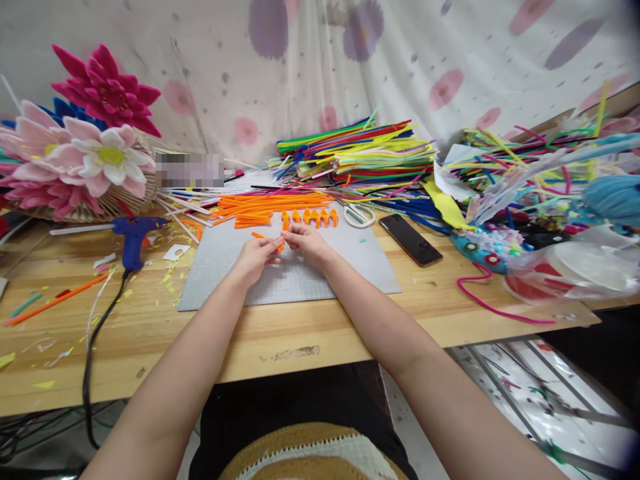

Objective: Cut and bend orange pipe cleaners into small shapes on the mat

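Observation:
Over the grey cutting mat (300, 280), both of my hands are closed on one short orange pipe cleaner (281, 245). My left hand (257, 259) pinches its lower part, and an orange end sticks out above the fingers. Thumb and fingertips of my right hand (309, 244) grip the upper part, right beside the left fingertips. Just beyond the hands, several bent orange pieces (315, 217) stand in a row on the mat. Short cut orange lengths (253, 220) lie to the left of that row, with longer orange pipe cleaners (280, 202) behind.
Scissors (359, 215) lie at the mat's back right, near a phone (411, 239). A blue glue gun (133, 240) with a black cord stands left among yellow scraps. Colourful pipe cleaners (360, 153) are piled behind. Fuzzy flowers (110, 157) fill the back left; a plastic-wrapped tub (575, 267) sits right.

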Tool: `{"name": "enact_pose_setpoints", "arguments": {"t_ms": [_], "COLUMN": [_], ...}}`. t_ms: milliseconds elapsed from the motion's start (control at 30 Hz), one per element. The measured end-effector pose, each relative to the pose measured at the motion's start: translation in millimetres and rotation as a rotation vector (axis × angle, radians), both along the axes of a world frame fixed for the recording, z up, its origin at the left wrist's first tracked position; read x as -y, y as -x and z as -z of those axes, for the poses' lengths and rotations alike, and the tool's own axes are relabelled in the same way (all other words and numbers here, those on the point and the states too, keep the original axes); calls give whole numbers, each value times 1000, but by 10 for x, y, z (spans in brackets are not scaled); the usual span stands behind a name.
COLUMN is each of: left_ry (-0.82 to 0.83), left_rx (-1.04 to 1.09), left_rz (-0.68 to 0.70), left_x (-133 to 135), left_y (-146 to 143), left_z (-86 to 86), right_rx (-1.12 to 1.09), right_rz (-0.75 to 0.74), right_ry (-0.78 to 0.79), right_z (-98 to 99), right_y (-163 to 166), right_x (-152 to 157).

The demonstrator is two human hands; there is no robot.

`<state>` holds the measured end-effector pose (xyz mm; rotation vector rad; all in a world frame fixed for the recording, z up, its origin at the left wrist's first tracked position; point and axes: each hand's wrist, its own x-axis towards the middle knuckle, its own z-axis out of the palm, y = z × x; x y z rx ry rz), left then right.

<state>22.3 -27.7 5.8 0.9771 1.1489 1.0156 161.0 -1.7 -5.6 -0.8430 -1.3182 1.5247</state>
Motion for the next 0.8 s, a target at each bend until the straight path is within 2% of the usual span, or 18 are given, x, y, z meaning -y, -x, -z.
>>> {"name": "enact_pose_setpoints", "arguments": {"t_ms": [100,167,300,500,667,800], "left_ry": [134,152,100,70,65,29], "left_rx": [164,195,165,189,270,184], "left_rz": [70,72,45,97,31,-3], "left_x": [4,3,10,35,50,24], "left_y": [13,19,27,24,-53,-65], "left_z": [-34,-39,-43,-68,-50,-11], "right_rx": [-132,-170,-202,-252,-279,-204], "right_rz": [-34,-33,-14,-73,-79,-74], "right_ry": [115,167,197,224,234,182], "right_z": [-10,-19,-22,-37,-52,-19], "right_y": [39,52,44,28,30,37], "right_x": [31,42,41,53,60,37]}}
